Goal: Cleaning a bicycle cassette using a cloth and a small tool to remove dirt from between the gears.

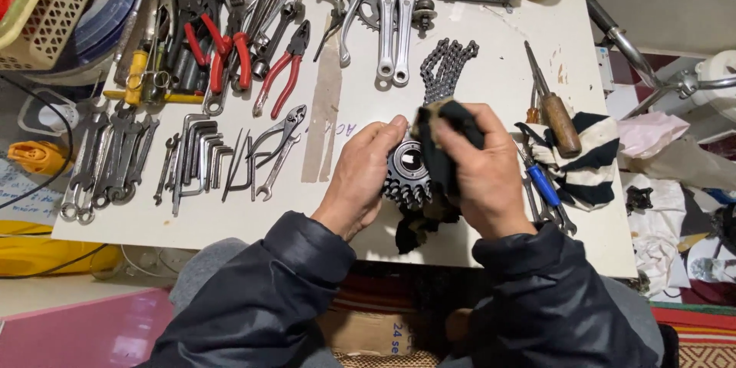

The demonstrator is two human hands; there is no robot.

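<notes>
At the centre of the frame, a person's left hand (360, 176) cups a dark toothed bicycle sprocket cluster (406, 172) against the near edge of a white worktable (491, 77), while the right hand (479, 172) presses a black rag (448, 146) over the cluster's right side. The left fingers are curled closed around the cluster's left rim, the thumb along its top; the right fingers are bunched shut on the rag, with part of the cloth hanging below the cluster toward the table edge.

Wiping such a part well seems to call for a steady left-hand grip that keeps the cluster from turning, and for working a thin fold of rag down between the toothed rings rather than only across their tips; fingertips are best kept off the teeth.

Both forearms, in dark jacket sleeves, come in from the bottom of the frame and angle toward each other, wrists slightly raised above the table.

A coiled bicycle chain (447, 69) lies just above the hands. To the right are a wooden-handled screwdriver (556, 111) and a striped cloth (586, 157); in the upper left, red-handled pliers (282, 69), and at the left a row of hex keys (201, 157).
</notes>
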